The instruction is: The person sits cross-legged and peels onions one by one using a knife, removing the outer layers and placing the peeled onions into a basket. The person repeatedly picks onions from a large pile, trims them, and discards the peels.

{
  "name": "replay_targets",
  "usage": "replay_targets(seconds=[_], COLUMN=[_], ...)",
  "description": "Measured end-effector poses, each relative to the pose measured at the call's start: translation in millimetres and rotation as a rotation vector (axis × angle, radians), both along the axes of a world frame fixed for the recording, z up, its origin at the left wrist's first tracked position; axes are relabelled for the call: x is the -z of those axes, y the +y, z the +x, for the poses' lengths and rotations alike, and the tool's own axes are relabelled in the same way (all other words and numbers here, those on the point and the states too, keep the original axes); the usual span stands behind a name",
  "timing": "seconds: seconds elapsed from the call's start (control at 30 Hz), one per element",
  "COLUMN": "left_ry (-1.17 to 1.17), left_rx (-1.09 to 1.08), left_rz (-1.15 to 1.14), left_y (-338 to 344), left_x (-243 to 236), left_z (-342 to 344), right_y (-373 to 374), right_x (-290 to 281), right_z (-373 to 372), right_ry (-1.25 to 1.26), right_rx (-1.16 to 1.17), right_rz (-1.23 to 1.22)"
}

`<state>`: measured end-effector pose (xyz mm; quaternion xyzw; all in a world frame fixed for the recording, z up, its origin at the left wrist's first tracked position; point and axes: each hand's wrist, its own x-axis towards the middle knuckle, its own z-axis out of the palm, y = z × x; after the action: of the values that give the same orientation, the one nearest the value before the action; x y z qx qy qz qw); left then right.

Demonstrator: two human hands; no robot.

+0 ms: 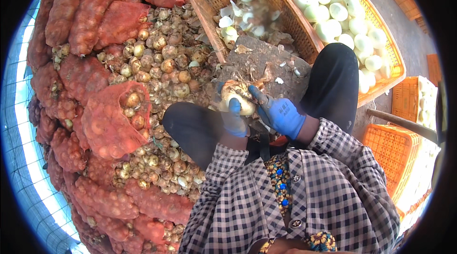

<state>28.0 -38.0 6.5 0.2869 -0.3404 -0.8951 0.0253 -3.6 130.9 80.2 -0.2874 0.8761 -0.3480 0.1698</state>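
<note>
My left hand (234,118), in a blue glove, is closed round a partly peeled onion (242,102), white below with tan skin on top, between my knees. My right hand (281,113), also blue-gloved, presses against the onion's right side with closed fingers; whether it also grips a small tool is hidden. Loose skin sticks up from the onion. Behind them is a dirty grey board (259,63) scattered with peel scraps.
Red mesh sacks (114,116) and loose onions (166,63) heap at left. Orange crates at the back hold peelings (200,4) and peeled onions (400,71). More crates (385,154) and a bar (404,123) stand at right. A wire mesh (21,111) edges the far left.
</note>
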Motion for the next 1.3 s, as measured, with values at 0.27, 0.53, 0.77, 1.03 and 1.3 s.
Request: replay_targets(seconds=[0.27, 0.53, 0.77, 1.03, 1.3], left_ry=[0.200, 0.016, 0.088, 0.074, 0.139], left_rx=[-0.091, -0.164, -0.143, -0.141, -0.117], left_rz=[-0.496, -0.854, -0.835, -0.838, -0.516], left_y=[9, -3, -1, -8, -23], left_x=[15, 63, 51, 64, 63], left_z=[-8, -5, -8, -9, -17], right_y=[10, 6, -14, -17, -18], right_x=[4, 30, 20, 26, 41], right_z=[4, 4, -12, -18, -53], right_ry=[-0.180, -0.227, -0.196, -0.213, -0.341], right_rx=[0.038, 0.049, 0.030, 0.025, -0.108], right_rz=[-0.060, -0.134, 0.120, 0.153, -0.115])
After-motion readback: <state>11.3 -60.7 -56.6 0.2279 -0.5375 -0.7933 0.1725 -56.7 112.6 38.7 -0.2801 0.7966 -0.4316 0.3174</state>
